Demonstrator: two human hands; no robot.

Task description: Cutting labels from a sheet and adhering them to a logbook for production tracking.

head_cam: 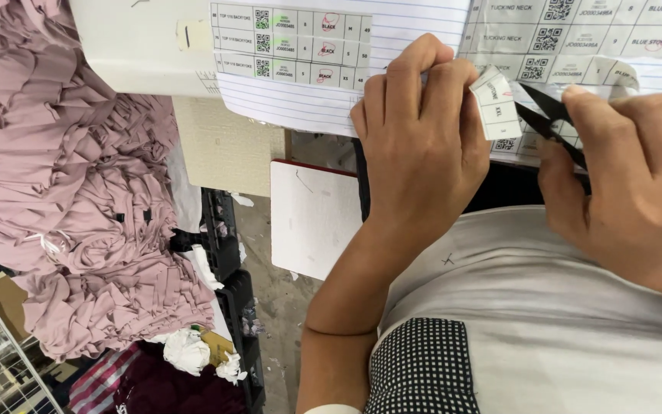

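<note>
Two hands work at our chest: our left hand (423,146) pinches a small white label strip (496,103) between closed fingertips, while our right hand (630,184) grips black thread snips (549,123), blades slightly parted beside it. Cutting cleanly likely needs the strip held taut. No containers show; mauve fabric pieces (78,207) lie stacked left.

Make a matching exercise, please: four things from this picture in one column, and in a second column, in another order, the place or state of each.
Things:
1. paper tag
2. black snips
3. pile of pink fabric pieces
4. white board

Places or states:
A. heaped at the far left of the view
B. held in the right hand
C. pinched in the fingers of the left hand
D. lying flat, left of the left wrist

Pairs: 1-C, 2-B, 3-A, 4-D
</note>
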